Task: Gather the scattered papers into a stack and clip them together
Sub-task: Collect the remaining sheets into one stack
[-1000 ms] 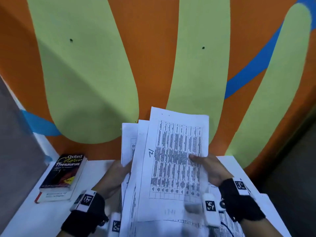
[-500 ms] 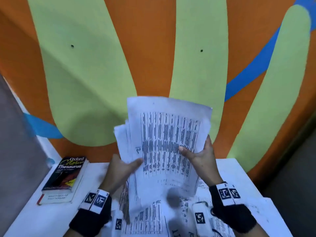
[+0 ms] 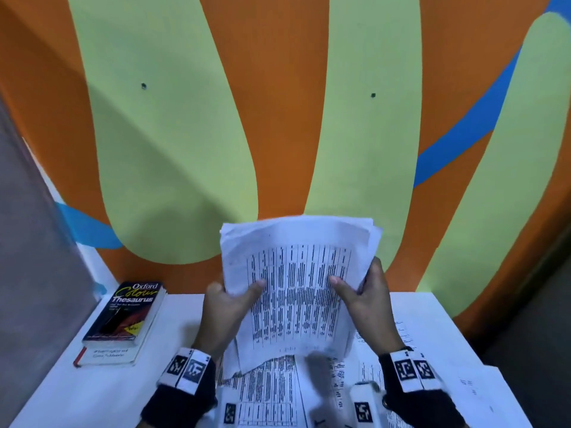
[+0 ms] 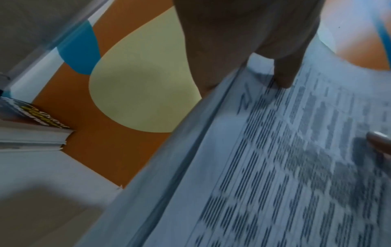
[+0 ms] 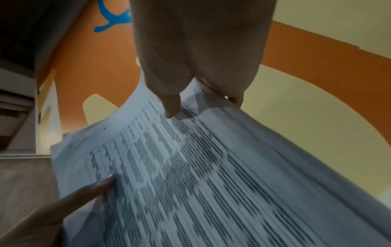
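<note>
A stack of printed sheets (image 3: 298,282) covered in tables stands upright above the white table (image 3: 102,393), blurred by motion. My left hand (image 3: 227,307) grips its left edge, thumb on the front page. My right hand (image 3: 364,291) grips the right edge the same way. In the left wrist view the stack of sheets (image 4: 264,167) shows several layered edges under my thumb (image 4: 285,75). The right wrist view shows the stack of sheets (image 5: 190,175) pinched between thumb (image 5: 171,107) and fingers. More printed pages (image 3: 268,390) lie flat on the table below. No clip is visible.
An Oxford Colour Thesaurus (image 3: 126,316) lies on another book at the table's left. An orange, green and blue painted wall (image 3: 278,118) rises right behind the table. A loose sheet (image 3: 469,390) overhangs the table's right side. A grey surface lies at far left.
The fanned, uneven sheets have been drawn together into a squarer bundle. Both hands now hold its side edges, and the bundle has dropped a little toward the table.
</note>
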Available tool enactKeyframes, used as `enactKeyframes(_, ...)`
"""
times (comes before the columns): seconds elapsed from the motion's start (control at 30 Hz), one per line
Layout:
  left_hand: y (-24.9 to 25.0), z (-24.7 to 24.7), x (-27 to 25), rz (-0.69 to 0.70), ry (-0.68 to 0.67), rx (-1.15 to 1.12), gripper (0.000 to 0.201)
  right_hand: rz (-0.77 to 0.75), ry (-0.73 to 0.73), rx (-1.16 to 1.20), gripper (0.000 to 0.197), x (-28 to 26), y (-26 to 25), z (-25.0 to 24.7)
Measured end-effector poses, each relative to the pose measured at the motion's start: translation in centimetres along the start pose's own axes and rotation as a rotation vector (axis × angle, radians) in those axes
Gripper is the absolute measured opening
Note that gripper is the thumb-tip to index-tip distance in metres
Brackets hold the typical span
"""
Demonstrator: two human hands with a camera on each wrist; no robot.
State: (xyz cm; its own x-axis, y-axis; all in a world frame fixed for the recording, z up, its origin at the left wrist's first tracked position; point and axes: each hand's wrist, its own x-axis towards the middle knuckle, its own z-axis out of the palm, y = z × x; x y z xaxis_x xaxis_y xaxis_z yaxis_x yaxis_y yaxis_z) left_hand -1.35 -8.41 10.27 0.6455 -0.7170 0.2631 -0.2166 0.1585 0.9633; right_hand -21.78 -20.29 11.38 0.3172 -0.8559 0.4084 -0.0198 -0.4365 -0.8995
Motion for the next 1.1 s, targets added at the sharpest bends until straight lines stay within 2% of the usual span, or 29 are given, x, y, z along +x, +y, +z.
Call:
enactKeyframes(0.07,-0.7,-0.3,0.0,-0.007,-0.015,0.014,0.059,0.010,-0.014,0.042,0.036,-0.1,0.3,-0.2)
enactKeyframes(0.1,-1.1,-0.4,-0.1,-0.010,-0.024,0.025,0.073,0.014,-0.024,0.026,0.032,-0.2,0.5,-0.2)
enactKeyframes(0.13,-1.5,-0.4,-0.2,-0.015,-0.038,0.026,0.076,0.011,-0.017,0.004,0.026,-0.3,0.7,-0.1)
enactKeyframes(0.27,-0.4,0.5,-0.3,0.039,-0.004,-0.032,0.043,-0.020,0.057,-0.056,0.013,-0.7,0.5,1.0)
enactKeyframes(0.33,0.7,0.8,-0.2,0.094,0.018,-0.040,0.030,-0.068,0.075,-0.082,0.018,-0.5,-0.2,1.4)
enactKeyframes(0.4,1.0,0.7,0.1,0.094,0.040,-0.052,0.025,-0.102,0.073,-0.053,0.017,-0.2,-0.6,1.3)
enactKeyframes(0.47,0.5,0.2,0.2,0.068,0.000,-0.017,0.020,-0.093,0.077,-0.043,0.021,0.1,0.0,0.8)
enactKeyframes(0.53,-0.5,0.0,-0.1,0.017,-0.043,0.025,0.032,-0.041,0.059,-0.067,0.023,-0.2,1.1,0.6)
enactKeyframes(0.6,-1.2,0.0,-0.1,-0.043,-0.024,0.046,0.046,0.030,0.032,-0.104,0.007,-0.5,2.0,0.9)
enactKeyframes(0.63,-1.1,0.1,-0.2,-0.047,0.005,0.069,0.054,0.032,0.045,-0.093,0.009,-0.6,2.1,1.1)
enactKeyframes(0.7,-1.0,0.4,0.1,-0.060,0.057,0.085,0.067,0.013,0.078,-0.107,0.032,-0.6,1.7,1.5)
enactKeyframes(0.77,-0.6,0.4,0.4,-0.043,0.080,0.046,0.072,-0.019,0.077,-0.085,0.032,-0.5,0.8,1.5)
enactKeyframes(0.87,-0.5,-0.1,0.5,-0.013,0.042,0.020,0.066,-0.016,0.054,-0.073,0.019,-0.1,0.5,1.3)
enactKeyframes(0.93,-0.9,-0.1,0.5,0.036,-0.043,-0.016,0.051,0.015,0.038,-0.029,0.035,0.1,1.0,0.8)
enactKeyframes(1.03,-1.1,0.1,0.7,0.019,-0.063,-0.010,0.029,0.023,-0.002,-0.045,0.032,0.3,1.1,0.5)
enactKeyframes(1.07,-0.9,0.2,0.7,0.002,-0.059,-0.005,0.061,0.025,-0.007,-0.049,0.029,0.3,1.1,0.4)
enactKeyframes(1.1,-1.1,0.3,0.8,-0.002,-0.055,0.020,0.052,0.024,-0.011,-0.063,0.025,0.2,1.0,0.5)
